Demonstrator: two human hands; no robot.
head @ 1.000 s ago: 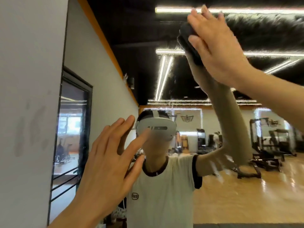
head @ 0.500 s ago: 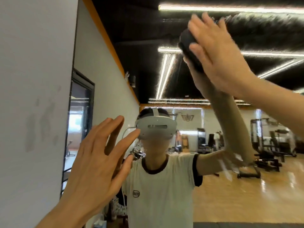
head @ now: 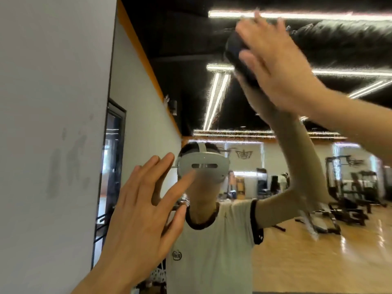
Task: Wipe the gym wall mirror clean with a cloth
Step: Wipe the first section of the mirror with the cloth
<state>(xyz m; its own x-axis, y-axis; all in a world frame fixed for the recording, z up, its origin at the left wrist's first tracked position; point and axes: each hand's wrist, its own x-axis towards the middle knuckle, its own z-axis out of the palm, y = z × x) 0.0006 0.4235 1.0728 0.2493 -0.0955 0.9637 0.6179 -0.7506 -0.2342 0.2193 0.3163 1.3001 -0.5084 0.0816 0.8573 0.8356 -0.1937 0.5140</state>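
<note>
Right hand [head: 277, 66] high on the mirror [head: 297, 251], fingers straight, pressing a dark cloth [head: 235, 54] flat against the glass. Left hand [head: 144, 213] lower left, fingers spread, holding nothing; contact with glass unclear. White wall [head: 53, 124] at left.

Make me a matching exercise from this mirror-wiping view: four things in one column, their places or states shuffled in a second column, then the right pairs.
Things
1. dark folded cloth
2. left hand
3. white plaster wall
4. right hand

Places or states
A. bears grey smudges, left of the mirror
B. fingers spread, holds nothing
C. pressed to the glass, high up
D. flat over the cloth

Pairs: 1-C, 2-B, 3-A, 4-D
</note>
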